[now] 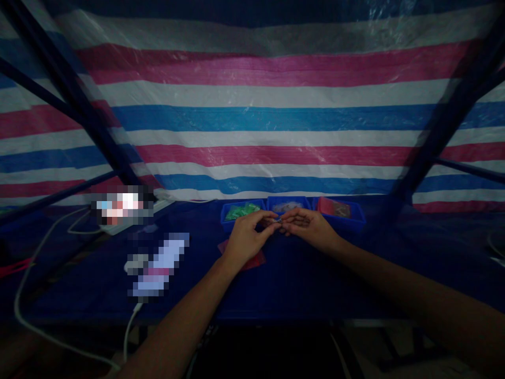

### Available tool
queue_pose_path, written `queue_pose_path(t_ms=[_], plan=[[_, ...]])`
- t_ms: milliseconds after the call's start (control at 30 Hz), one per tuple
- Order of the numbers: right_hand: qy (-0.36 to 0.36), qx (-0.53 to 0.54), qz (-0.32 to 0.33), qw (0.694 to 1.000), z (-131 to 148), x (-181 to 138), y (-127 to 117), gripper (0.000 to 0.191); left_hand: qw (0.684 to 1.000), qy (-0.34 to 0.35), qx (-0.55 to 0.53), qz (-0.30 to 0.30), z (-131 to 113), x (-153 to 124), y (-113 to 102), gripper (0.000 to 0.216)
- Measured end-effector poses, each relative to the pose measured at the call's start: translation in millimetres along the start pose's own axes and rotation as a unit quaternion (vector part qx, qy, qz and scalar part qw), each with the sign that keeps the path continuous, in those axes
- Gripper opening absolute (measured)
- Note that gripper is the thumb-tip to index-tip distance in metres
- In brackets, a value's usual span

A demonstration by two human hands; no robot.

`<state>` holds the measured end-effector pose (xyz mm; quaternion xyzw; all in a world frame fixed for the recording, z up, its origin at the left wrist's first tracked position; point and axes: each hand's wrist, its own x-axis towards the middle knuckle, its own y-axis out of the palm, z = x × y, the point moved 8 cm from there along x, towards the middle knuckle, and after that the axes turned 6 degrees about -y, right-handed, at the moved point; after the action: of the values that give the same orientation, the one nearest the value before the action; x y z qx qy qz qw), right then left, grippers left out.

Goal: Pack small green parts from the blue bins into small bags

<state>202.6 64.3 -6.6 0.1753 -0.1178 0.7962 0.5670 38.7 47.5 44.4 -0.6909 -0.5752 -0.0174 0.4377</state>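
Observation:
Both my hands meet above the dark blue table, just in front of three small blue trays. My left hand pinches its fingertips against those of my right hand. Between them sits a tiny item, too small and dim to name. The left tray holds green pieces, the middle tray holds pale pieces, and the right tray holds something red. A flat red piece lies on the table under my left wrist.
A striped pink, blue and white tarp hangs behind the table. Dark frame poles cross at left and right. White cables trail off the table's left side near two blurred objects.

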Motion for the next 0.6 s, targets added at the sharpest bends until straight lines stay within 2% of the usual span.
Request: queue_pose_path(t_ms=[167,300,500,600], plan=[[0.017,0.006,-0.004,1.0,-2,0,-2,0.035,0.999,0.001,-0.041,0.029,-1,-1,5,0.025],[0.006,-0.011,0.005,1.0,-2,-1,1,0.032,0.999,0.025,-0.004,0.037,-7,-3,9,0.028],[-0.058,-0.119,0.041,0.99,9,-7,15,0.028,0.996,0.046,0.053,0.053,-15,-7,14,0.034],[-0.068,-0.146,0.046,0.986,10,-7,17,0.029,0.995,0.045,0.067,0.057,-14,-8,16,0.036]])
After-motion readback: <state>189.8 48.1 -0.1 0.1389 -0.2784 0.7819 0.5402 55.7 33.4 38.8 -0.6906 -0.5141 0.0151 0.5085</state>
